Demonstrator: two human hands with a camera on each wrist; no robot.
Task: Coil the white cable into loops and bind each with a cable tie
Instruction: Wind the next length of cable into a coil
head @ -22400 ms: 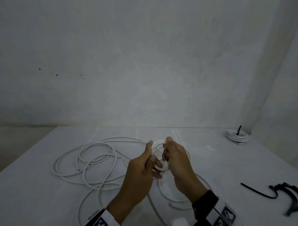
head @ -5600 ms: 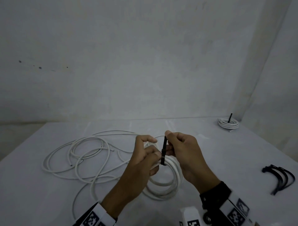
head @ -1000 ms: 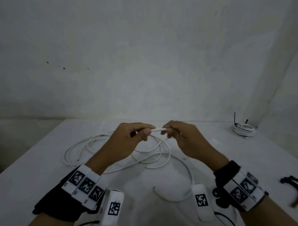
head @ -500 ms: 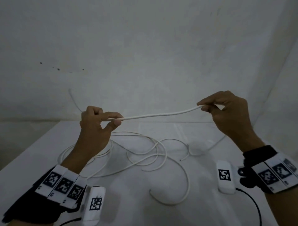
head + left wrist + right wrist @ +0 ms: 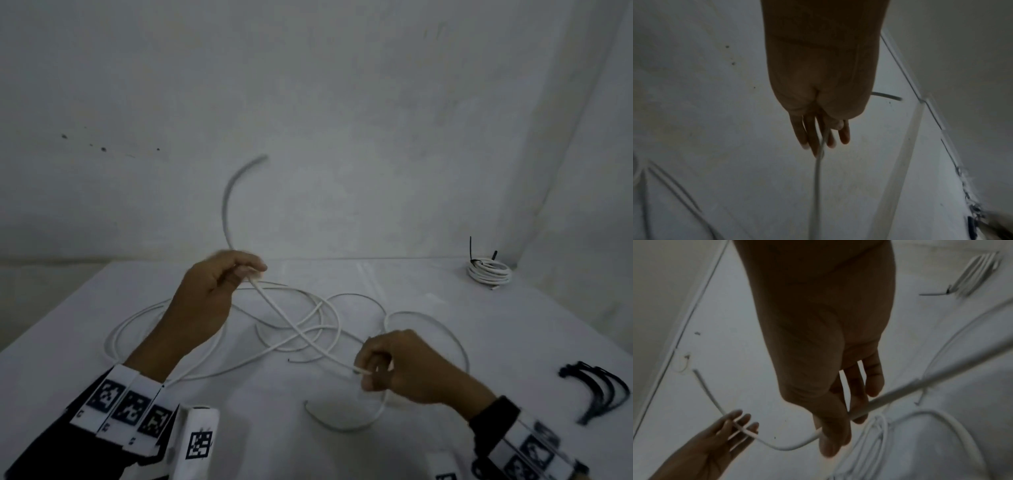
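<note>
Start of a fresh coil: left hand (image 5: 219, 287) pinches the white cable (image 5: 294, 329) near its free end, right hand (image 5: 407, 368) grasps it lower, slack tangled on the table (image 5: 496, 346) between; next, likely swing right toward left to close the first loop.

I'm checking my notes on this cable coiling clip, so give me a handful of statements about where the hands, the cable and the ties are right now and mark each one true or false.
1. Both hands hold the white cable. True: the left hand pinches it higher up, the right hand lower down.
2. The cable's free end lies flat on the table. False: it arcs up above the left hand.
3. A finished coil bound with black ties sits at the table's far right corner. True.
4. The right hand holds a black cable tie. False: it holds only white cable; the spare black ties lie on the table to its right.
5. Loose cable loops lie on the table between the hands. True.
</note>
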